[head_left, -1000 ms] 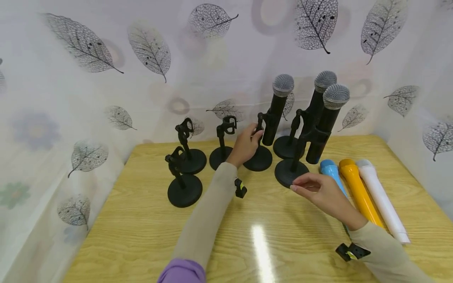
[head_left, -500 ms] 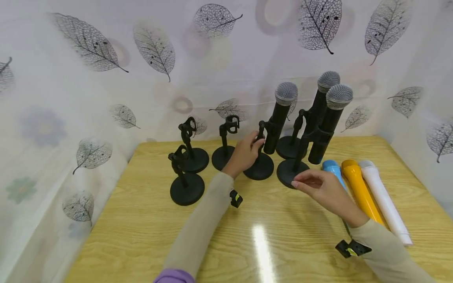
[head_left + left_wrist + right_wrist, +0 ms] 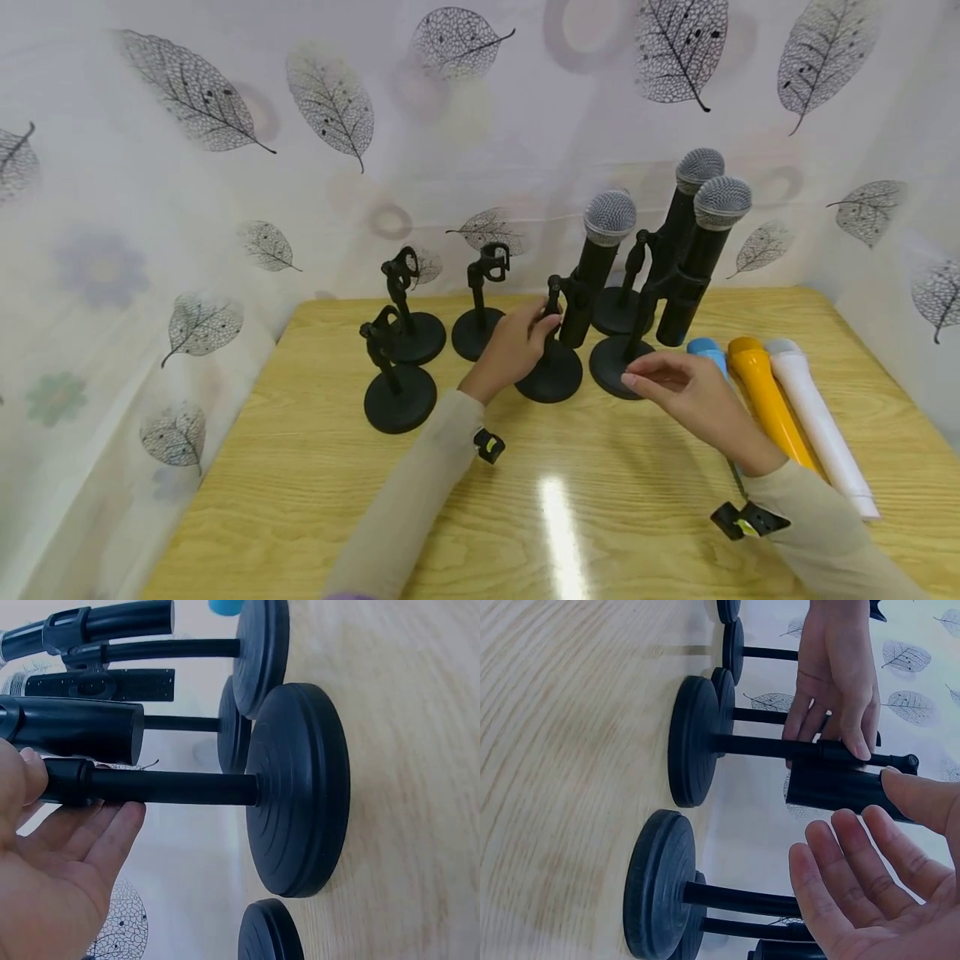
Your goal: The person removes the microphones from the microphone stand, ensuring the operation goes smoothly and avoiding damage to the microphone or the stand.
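My left hand grips the upright of a black desk microphone stand. A black microphone with a silver mesh head leans in that stand's clip. In the left wrist view, the thumb and fingers wrap the post above the round base, which looks level with the tabletop. My right hand hovers beside another stand's base, fingers loosely bent and holding nothing. That stand carries a second microphone; behind it stands a third in its own stand.
Several stands with unfilled clips, including a front one and a back one, stand to the left. Blue, orange and white microphone-shaped objects lie at the right. A leaf-printed cloth backs the wooden table.
My left hand has drawn the gripped stand, with its microphone, nearer to me along the table. My right hand has stayed almost still. The view has shifted slightly.
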`<state>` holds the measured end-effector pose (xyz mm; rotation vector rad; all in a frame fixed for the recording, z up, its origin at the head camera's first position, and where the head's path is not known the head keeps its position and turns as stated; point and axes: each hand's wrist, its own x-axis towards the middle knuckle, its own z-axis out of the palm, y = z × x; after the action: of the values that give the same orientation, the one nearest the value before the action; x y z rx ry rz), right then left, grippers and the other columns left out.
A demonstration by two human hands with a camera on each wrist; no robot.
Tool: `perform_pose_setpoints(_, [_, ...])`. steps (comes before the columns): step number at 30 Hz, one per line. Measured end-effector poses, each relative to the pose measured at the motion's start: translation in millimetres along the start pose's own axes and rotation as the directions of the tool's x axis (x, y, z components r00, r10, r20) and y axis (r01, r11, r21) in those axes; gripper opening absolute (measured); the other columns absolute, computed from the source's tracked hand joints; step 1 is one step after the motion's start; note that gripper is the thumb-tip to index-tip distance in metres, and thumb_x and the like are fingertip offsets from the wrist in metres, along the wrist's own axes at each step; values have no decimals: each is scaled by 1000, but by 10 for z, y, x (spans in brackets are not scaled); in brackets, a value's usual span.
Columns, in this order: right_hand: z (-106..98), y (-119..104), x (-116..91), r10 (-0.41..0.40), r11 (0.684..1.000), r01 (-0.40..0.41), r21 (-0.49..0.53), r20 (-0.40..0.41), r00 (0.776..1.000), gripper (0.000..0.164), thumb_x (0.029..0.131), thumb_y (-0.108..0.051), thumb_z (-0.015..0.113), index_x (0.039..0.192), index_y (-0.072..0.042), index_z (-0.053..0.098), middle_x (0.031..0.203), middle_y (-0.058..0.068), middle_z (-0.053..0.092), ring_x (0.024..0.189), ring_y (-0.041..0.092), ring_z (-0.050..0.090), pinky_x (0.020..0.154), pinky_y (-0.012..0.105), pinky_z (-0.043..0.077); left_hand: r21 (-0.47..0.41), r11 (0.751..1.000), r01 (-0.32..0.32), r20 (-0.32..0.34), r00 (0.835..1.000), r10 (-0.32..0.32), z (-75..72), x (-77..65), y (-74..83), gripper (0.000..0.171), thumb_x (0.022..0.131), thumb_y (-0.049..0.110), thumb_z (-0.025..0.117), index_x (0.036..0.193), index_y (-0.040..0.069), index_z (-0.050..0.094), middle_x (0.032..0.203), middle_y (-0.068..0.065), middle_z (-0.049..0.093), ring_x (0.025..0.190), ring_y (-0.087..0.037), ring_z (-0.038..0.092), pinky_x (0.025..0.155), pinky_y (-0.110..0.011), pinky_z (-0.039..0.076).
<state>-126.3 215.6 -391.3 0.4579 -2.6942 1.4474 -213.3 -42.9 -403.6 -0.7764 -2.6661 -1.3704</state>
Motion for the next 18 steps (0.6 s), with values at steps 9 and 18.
perform_pose_setpoints(9, [-41, -15, -14, 15, 1000, -15, 0, 0, 1000, 26, 97, -27, 72, 111, -4, 73, 106, 9, 73, 88, 6, 70, 77, 18, 55, 38, 999, -16, -3, 1000, 16, -3, -187, 46, 21, 109, 31, 45, 113, 14, 57, 65, -2, 42, 51, -14, 32, 54, -26, 32])
perform_pose_setpoints(18, [-93, -56, -13, -34, 999, 35, 9, -47, 998, 21, 98, -20, 71, 110, -3, 72, 109, 11, 71, 91, 0, 67, 79, 14, 52, 51, 996, -71, -20, 997, 73, 13, -353, 87, 20, 109, 29, 46, 110, 13, 58, 64, 0, 42, 51, -12, 32, 53, -25, 32])
